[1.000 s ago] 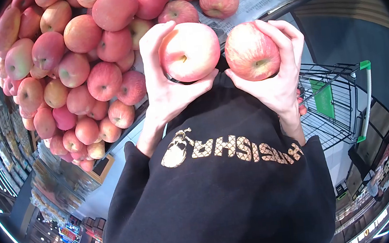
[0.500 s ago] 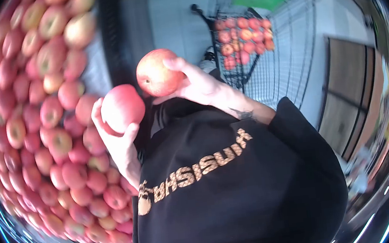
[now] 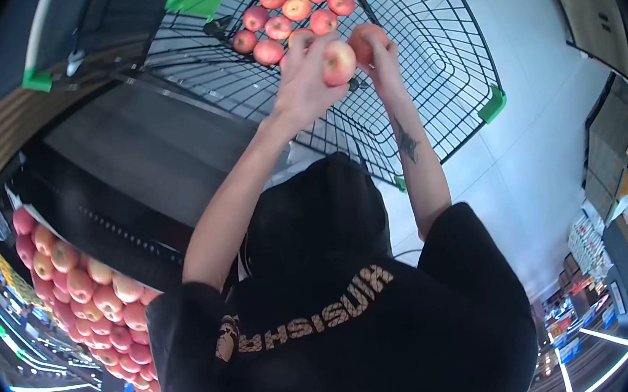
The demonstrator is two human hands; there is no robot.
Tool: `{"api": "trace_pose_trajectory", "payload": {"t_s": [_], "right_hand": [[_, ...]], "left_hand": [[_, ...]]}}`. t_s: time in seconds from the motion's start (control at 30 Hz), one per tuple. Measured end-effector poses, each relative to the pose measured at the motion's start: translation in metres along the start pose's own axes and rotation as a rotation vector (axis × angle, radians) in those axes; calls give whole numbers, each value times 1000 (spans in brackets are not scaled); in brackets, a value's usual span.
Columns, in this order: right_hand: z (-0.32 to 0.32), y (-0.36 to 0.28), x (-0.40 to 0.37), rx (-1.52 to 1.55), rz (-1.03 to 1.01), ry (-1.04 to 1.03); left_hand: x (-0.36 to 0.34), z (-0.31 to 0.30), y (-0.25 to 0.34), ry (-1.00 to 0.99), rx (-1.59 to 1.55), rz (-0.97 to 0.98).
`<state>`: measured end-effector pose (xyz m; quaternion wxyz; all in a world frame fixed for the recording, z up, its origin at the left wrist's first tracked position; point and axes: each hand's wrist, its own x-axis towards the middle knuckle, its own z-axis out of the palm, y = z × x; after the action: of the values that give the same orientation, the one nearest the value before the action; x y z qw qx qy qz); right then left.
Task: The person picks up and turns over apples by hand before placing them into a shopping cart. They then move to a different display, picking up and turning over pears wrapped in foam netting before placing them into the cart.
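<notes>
A red-and-yellow apple (image 3: 339, 63) sits in my left hand (image 3: 303, 74), the fingers curled around its far side. Just right of it, my right hand (image 3: 384, 62) grips another, redder apple (image 3: 366, 40), partly covered by the fingers. Both hands are held close together over the wire shopping cart (image 3: 458, 35). Beyond them, several apples (image 3: 296, 8) lie in rows in the cart, and my left hand overlaps the nearest ones in this view.
To the lower left is a display heaped with red apples (image 3: 86, 285), with a dark ledge (image 3: 115, 232) along its edge. Green corner pieces (image 3: 493, 104) mark the cart's rim. Pale tiled floor (image 3: 514, 167) and brown cabinets (image 3: 585, 7) lie to the right.
I have turned from the apple display toward the cart. Both hands, each still holding an apple, have moved from in front of my chest to over the cart.
</notes>
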<state>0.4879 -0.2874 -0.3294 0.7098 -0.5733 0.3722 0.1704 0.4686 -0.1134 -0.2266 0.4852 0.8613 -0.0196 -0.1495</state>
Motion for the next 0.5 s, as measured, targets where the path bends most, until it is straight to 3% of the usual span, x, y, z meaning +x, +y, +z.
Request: {"api": "trace_pose_trajectory", "payload": {"t_s": [0.07, 0.1, 0.17, 0.23, 0.33, 0.43, 0.5], "right_hand": [[-27, 13, 59, -52, 55, 227], [-37, 21, 88, -51, 77, 240], [-58, 41, 132, -255, -57, 418], [-60, 47, 151, -336, -124, 424], [-53, 48, 175, -770, -329, 326], [-44, 52, 187, -878, -388, 206], [-38, 58, 190, -950, -371, 186]], "left_hand": [[48, 64, -52, -150, 111, 1], [67, 87, -71, -215, 182, -6], [92, 115, -94, -333, 243, -33], [108, 140, -112, -432, 302, -52], [119, 169, -140, -396, 341, -1], [122, 188, -153, -366, 409, 4], [130, 199, -152, -512, 585, -24]]}}
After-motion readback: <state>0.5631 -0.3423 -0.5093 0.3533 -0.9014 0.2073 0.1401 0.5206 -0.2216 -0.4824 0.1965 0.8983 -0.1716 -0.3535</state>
